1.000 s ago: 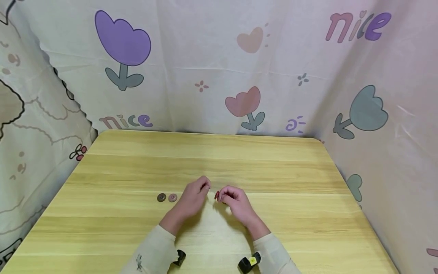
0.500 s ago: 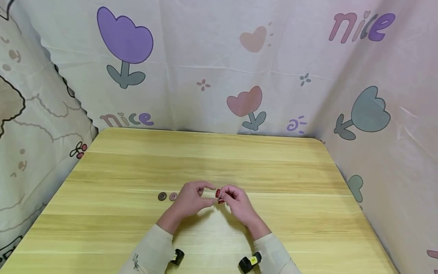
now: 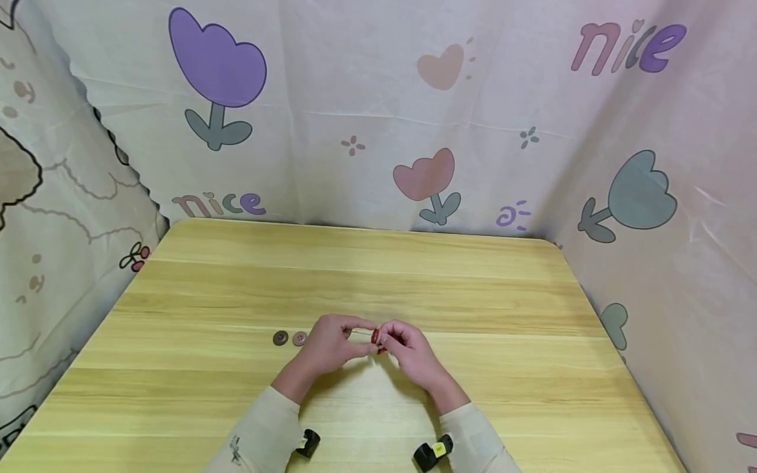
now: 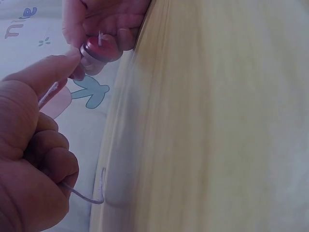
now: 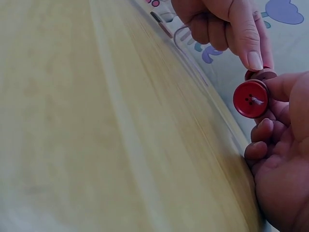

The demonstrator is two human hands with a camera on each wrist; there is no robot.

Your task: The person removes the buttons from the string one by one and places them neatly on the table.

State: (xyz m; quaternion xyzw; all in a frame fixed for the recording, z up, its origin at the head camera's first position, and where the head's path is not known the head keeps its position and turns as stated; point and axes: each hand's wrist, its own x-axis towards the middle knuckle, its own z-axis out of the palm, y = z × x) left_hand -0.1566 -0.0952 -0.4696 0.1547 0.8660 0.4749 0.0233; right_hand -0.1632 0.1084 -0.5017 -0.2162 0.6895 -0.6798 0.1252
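Note:
My right hand (image 3: 411, 355) pinches a small group of buttons between thumb and fingers, over the middle of the table. Facing the right wrist view is a red button (image 5: 249, 99) with a short tuft of string in its holes. Behind it show a brownish button (image 5: 265, 74) and another red edge, partly covered by fingers. My left hand (image 3: 328, 343) reaches its thumb and index finger to these buttons, while its other fingers curl round a pale string (image 4: 87, 197). The string's loose end hangs below that hand. How many buttons are threaded is hidden.
A dark brown button (image 3: 280, 337) and a pinkish button (image 3: 299, 339) lie side by side on the wooden table (image 3: 236, 276), left of my left hand. Printed cloth (image 3: 343, 79) hangs behind the table and along its sides.
My left hand has turned and spread its thumb and index finger, bringing them right to the buttons. My right hand stays nearly in place, still holding them.

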